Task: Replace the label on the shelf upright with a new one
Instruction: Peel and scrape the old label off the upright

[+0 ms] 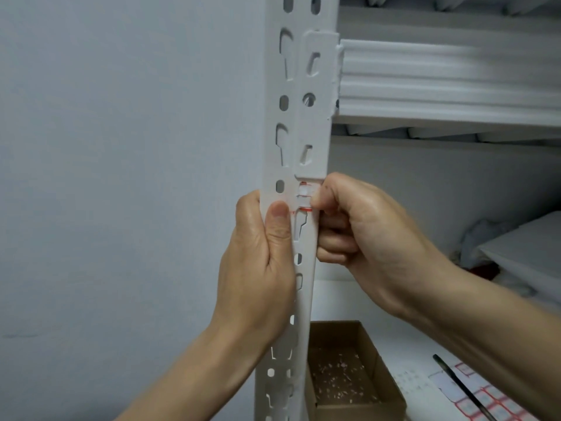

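Here, in the head view, the white perforated shelf upright (299, 141) stands in the middle of the scene, with a ribbed white shelf beam (449, 80) joining it at upper right. The label (304, 198), white with red edging, sits on the upright's front face just below a step in the metal, about mid-height. It looks crumpled, partly lifted from the surface.

The left hand (258, 262) wraps the upright from the left; its grip is closed around the post, thumb pressed flat on the front face, thumb tip touching the label's lower left edge. The right hand (364, 235) comes in from the right, fingers curled; its grip is pinched together at the label's right edge, thumb and forefinger meeting on it.

Below, on the lower shelf, an open cardboard box (349, 375) holds small pale scraps. To its right lies a sheet of red-bordered labels (491, 402) with a dark pen (455, 381) lying across it. A plain pale wall (121, 177) fills the left side.
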